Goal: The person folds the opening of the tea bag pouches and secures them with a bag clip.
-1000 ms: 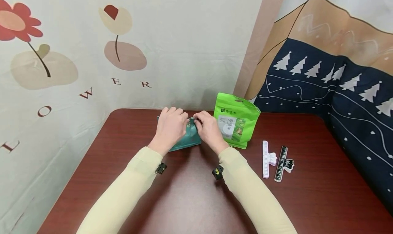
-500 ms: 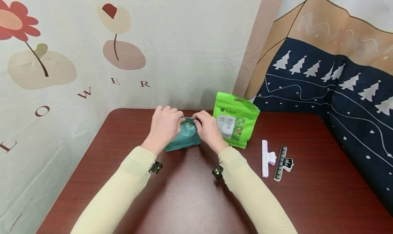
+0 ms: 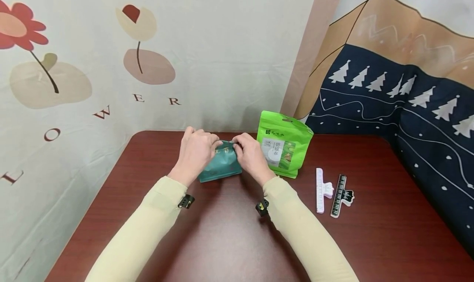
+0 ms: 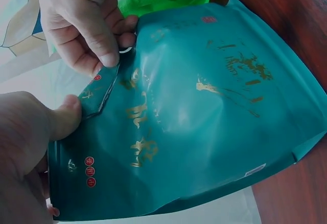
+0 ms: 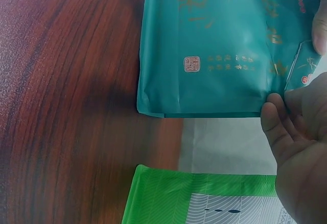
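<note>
A teal pouch with gold lettering (image 3: 222,167) stands at the back of the table, its upper edge between my two hands. My left hand (image 3: 196,150) pinches the top at the left end, the thumb lying on the front in the left wrist view. At the other end, my right hand (image 3: 252,153) grips the top corner with thumb and curled fingers. Between the hands, a flap of the pouch top (image 4: 99,94) is bent over, showing a dark edge. The left fingers behind the pouch (image 4: 179,106) are mostly hidden.
A bright green pouch (image 3: 300,150) stands upright just right of my right hand. Farther right lie a white ruler-like clip (image 3: 320,191) and a black piano-key clip (image 3: 338,197) on the red-brown table (image 3: 229,241). A printed cloth (image 3: 222,60) hangs behind.
My left hand has slid left along the pouch top, away from my right hand, and more of the teal front shows. The right hand stays nearly in place.
</note>
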Demonstrator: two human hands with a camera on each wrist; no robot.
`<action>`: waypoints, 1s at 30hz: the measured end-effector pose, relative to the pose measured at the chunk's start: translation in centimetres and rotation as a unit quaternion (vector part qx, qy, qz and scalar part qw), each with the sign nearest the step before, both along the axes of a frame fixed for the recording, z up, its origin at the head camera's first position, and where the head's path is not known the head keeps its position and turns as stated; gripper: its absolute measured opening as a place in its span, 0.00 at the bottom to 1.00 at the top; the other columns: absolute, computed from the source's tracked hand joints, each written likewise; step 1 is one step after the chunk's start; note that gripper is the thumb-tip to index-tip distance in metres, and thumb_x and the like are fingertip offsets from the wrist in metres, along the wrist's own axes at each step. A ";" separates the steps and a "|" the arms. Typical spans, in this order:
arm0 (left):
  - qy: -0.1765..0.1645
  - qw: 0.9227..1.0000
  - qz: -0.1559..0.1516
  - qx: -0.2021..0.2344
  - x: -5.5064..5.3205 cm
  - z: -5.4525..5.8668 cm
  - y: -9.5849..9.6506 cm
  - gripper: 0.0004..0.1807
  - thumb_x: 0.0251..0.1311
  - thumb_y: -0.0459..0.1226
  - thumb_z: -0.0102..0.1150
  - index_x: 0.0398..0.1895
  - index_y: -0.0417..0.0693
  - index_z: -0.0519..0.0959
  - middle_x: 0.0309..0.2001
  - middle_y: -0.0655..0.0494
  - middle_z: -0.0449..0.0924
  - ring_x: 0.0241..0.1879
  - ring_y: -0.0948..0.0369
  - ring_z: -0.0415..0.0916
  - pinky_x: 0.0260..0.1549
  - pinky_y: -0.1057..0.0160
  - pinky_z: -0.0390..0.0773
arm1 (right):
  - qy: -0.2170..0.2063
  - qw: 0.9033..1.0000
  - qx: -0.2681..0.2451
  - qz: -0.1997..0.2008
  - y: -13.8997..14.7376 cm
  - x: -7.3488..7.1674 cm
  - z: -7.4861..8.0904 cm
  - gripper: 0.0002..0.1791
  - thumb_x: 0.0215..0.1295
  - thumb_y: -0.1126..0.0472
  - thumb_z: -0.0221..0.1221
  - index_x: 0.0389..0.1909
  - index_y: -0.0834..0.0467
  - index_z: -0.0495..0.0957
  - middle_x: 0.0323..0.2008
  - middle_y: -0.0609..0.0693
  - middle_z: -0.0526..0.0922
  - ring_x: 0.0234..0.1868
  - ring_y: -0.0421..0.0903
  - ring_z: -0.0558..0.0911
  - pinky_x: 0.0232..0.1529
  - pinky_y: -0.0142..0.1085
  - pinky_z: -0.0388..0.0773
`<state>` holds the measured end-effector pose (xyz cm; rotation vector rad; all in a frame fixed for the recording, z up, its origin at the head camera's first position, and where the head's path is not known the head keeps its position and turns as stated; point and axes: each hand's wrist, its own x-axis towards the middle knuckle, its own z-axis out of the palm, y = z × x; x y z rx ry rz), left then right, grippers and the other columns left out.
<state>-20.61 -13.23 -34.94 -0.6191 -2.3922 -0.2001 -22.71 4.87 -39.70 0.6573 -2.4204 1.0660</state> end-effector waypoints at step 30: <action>0.053 0.998 0.006 0.026 0.0 -1.8 0.0 0.13 0.65 0.40 0.70 0.26 0.42 0.80 0.23 0.50 0.79 0.26 0.50 0.73 0.36 0.51 0.69 | -0.017 0.999 -0.030 0.012 0.3 0.1 -0.4 0.11 0.59 0.71 0.57 0.41 0.63 0.85 0.38 0.54 0.82 0.35 0.48 0.80 0.39 0.38 0.79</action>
